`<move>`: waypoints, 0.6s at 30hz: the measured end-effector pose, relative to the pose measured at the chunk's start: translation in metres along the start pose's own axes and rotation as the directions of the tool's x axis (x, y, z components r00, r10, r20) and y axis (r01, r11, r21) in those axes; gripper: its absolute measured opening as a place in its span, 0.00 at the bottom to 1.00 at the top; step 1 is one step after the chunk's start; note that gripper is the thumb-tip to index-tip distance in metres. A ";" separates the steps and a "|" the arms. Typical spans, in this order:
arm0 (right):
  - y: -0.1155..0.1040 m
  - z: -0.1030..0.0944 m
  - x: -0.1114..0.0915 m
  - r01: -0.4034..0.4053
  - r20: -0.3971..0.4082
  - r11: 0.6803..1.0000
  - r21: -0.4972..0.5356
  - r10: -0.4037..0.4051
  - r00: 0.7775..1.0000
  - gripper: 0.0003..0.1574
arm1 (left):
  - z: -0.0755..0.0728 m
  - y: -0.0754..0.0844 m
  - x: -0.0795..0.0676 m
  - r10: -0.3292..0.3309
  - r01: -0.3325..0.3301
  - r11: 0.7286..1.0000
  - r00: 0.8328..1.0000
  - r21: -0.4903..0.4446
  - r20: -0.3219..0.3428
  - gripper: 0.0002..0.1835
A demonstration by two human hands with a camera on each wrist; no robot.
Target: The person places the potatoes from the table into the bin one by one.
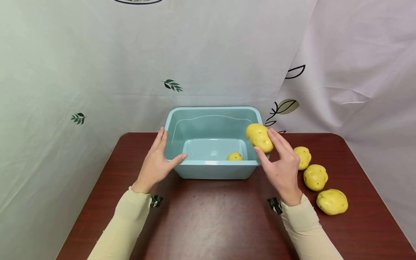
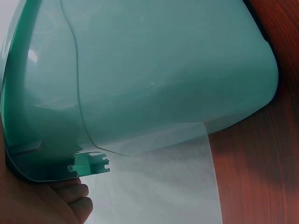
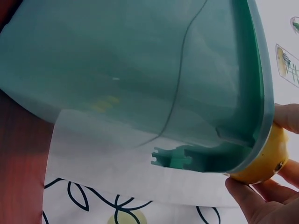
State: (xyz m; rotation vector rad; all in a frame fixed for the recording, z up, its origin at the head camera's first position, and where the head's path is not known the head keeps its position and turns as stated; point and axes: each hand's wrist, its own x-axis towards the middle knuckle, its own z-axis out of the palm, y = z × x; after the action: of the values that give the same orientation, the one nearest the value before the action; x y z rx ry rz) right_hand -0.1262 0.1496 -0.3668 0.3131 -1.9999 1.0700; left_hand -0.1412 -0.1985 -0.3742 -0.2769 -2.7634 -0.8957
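At the right rim of the tub, the right hand pinches a potato, long axis slanting far-left, opposite the left hand, thumb and fingers apart.

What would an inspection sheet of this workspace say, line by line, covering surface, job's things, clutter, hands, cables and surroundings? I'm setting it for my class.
Surface: reddish-brown table, glossy.
Job's things: blue basin on the table; inner potato lying in it near the front wall; held potato at its right rim; three loose potatoes on the table to the right, in a slanting row.
Clutter: small dark item by the left cuff, another by the right; too unclear to identify.
Hands: left hand at the basin's left rim; right hand grips the held potato.
Cables: nothing seen.
Surroundings: pale cloth with leaf prints behind the table.
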 end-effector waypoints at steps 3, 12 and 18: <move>0.001 0.002 -0.001 0.004 0.023 1.000 0.010 -0.004 1.000 0.37 | 0.000 0.000 0.000 0.000 0.000 1.000 1.000 0.001 -0.001 0.56; -0.002 0.011 -0.003 0.012 0.034 0.999 0.046 -0.014 0.999 0.36 | 0.000 0.000 -0.001 0.003 -0.003 1.000 1.000 -0.010 0.000 0.57; -0.004 0.016 -0.005 -0.002 0.047 0.999 0.035 0.000 0.999 0.36 | 0.000 0.001 -0.001 0.003 -0.003 1.000 1.000 -0.009 0.001 0.56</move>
State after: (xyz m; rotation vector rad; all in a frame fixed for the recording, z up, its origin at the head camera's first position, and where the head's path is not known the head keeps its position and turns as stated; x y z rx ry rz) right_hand -0.1301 0.1341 -0.3731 0.3590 -2.0251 1.1086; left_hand -0.1404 -0.1982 -0.3736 -0.2831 -2.7596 -0.9078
